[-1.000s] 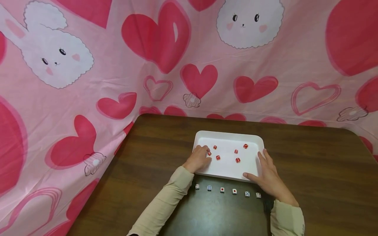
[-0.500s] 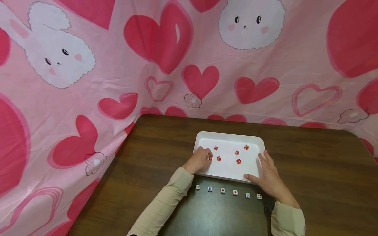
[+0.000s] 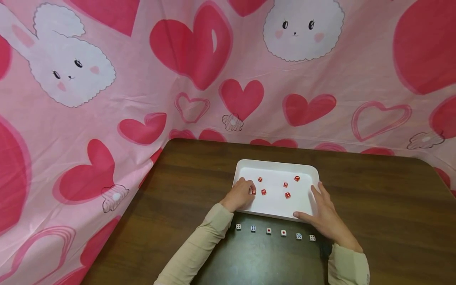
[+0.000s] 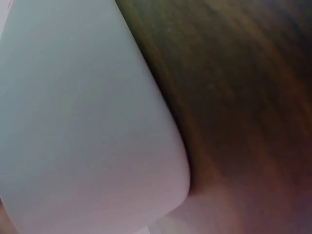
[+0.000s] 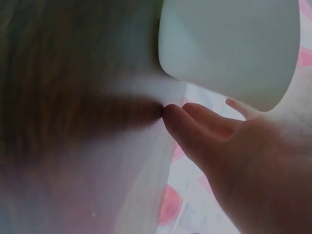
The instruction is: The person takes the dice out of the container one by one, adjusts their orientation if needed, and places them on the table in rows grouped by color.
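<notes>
1. Head view: left hand [image 3: 239, 195], fingers curled, pinches a red die [image 3: 253, 192] inside the tray's [image 3: 274, 202] left end; right hand [image 3: 325, 217] spreads loosely at its right end.
2. Six white dice [image 3: 268, 231] line the wooden table [image 3: 192, 174] before it; pink heart-printed cloth [image 3: 256, 51] hangs behind.
3. Shallow, white, round-cornered, the tray holds five more red dice [image 3: 263, 192].

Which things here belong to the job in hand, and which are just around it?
Job:
- red die, pinched by the left hand
- five other red dice
- white tray, right hand at its rim
- row of white dice, probably

Just around:
- table
- heart-patterned cloth
</notes>
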`<state>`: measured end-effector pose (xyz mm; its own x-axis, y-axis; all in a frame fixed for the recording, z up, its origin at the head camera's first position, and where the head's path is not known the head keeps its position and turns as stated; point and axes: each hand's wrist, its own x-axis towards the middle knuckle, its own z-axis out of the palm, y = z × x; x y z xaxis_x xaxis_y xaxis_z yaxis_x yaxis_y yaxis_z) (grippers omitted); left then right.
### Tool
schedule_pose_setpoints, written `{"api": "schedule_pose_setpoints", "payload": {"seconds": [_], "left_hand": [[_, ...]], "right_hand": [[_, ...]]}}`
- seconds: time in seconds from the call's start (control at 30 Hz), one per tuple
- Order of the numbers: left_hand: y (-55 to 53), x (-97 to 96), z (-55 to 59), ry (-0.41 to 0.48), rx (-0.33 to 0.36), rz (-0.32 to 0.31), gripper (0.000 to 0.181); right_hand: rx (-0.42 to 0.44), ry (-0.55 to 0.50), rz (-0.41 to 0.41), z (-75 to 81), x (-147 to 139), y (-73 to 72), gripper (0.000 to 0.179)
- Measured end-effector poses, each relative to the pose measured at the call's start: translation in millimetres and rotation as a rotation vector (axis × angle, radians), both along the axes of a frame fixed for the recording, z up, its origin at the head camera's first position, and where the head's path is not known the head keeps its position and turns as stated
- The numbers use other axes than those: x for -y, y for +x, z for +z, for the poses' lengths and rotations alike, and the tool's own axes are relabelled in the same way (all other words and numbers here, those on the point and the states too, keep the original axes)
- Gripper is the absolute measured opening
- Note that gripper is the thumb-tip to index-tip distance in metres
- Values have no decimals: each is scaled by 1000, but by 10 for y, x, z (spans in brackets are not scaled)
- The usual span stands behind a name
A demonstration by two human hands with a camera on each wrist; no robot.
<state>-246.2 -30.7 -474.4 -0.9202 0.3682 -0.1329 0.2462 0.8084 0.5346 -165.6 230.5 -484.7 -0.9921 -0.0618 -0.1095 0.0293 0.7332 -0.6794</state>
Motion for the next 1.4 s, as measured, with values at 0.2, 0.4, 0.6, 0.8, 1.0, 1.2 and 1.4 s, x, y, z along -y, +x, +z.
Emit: {"api": "schedule_pose_setpoints", "payload": {"seconds": [0.2, 0.4, 0.6, 0.8, 1.0, 1.2, 1.4], "left_hand": [[0, -1, -17, -5, -3, 0, 6], [10, 15, -38, -20, -62, -38, 4], [13, 17, -57, -30, -79, -52, 3], [10, 10, -73, -23, -84, -48, 4], [12, 10, -75, -22, -87, -28, 4], [4, 24, -93, 52, -104, 26, 4], [6, 20, -88, 123, -52, 92, 7]], "right_hand": [[-20, -4, 2, -9, -2, 2, 113], [-8, -1, -2, -20, 2, 5, 115], [2, -1, -3, -28, 0, 9, 116], [-2, -4, -3, -33, -6, 14, 115], [1, 0, -4, -29, -3, 15, 115], [3, -1, -5, -28, -2, 11, 115], [12, 3, -5, -40, -14, 4, 116]]}}
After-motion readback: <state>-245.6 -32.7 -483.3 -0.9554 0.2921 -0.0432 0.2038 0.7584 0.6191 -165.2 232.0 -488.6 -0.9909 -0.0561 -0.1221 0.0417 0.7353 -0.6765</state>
